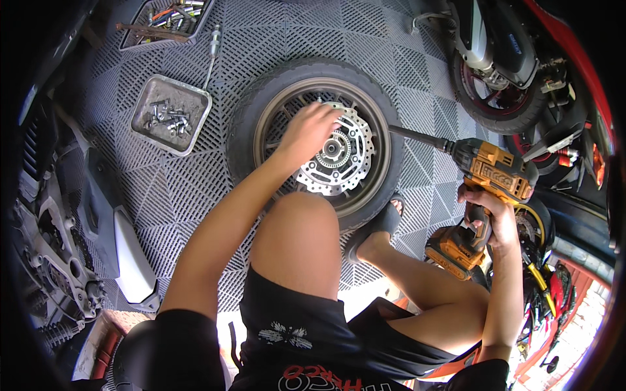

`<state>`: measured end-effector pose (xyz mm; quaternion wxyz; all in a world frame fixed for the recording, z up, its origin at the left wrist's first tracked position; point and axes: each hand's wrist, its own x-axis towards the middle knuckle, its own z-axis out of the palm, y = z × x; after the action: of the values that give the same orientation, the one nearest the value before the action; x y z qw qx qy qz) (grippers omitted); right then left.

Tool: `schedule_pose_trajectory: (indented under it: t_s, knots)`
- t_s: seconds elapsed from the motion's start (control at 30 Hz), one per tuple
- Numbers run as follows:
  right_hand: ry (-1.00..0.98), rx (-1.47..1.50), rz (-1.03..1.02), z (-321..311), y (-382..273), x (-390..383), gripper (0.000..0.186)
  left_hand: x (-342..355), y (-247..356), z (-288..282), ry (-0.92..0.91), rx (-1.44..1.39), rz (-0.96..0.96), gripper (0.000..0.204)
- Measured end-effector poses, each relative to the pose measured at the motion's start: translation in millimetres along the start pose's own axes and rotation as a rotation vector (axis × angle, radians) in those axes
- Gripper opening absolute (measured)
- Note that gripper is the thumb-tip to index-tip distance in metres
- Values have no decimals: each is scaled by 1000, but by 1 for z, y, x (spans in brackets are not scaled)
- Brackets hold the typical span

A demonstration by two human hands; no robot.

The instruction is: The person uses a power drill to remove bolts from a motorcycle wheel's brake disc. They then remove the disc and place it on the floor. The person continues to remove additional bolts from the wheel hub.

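A motorcycle wheel [250, 133] lies flat before me, its perforated silver brake disc [352, 171] facing up. My left hand [313, 127] rests over the upper left of the disc, fingers curled down at it; whatever is under the fingertips is hidden. My right hand [492, 212] grips an orange and black cordless impact wrench [495, 171] at the handle. Its long extension [420, 137] points left, the tip over the right side of the tyre. My bent left knee [297, 228] is just below the wheel.
A tray of bolts [141, 130] and a bin of tools [140, 42] sit upper left on grey grid flooring, with a ratchet [214, 40] beside them. Motorcycle parts [59, 260] line the left. Motorcycles [495, 101] stand along the right. My sandalled foot [375, 231] is right of the knee.
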<state>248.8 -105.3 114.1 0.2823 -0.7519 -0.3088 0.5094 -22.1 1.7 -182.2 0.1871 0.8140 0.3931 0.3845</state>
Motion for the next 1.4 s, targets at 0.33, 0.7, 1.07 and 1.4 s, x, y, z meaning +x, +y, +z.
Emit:
schedule_pose_trajectory:
  t_s: [0.33, 0.7, 1.07, 1.4]
  knots:
    - [144, -2, -34, -15, 14, -18, 32, 12, -12, 54, -145, 228, -99, 24]
    - [133, -16, -39, -21, 10, -15, 33, -125, -55, -85, 490, -671, -1130, 19]
    - [-8, -45, -77, -14, -5, -12, 33, -216, -89, -124, 541, -825, -1521, 24]
    - [10, -19, -107, -20, -2, -18, 31, -185, -155, -102, 648, -986, -1855, 59]
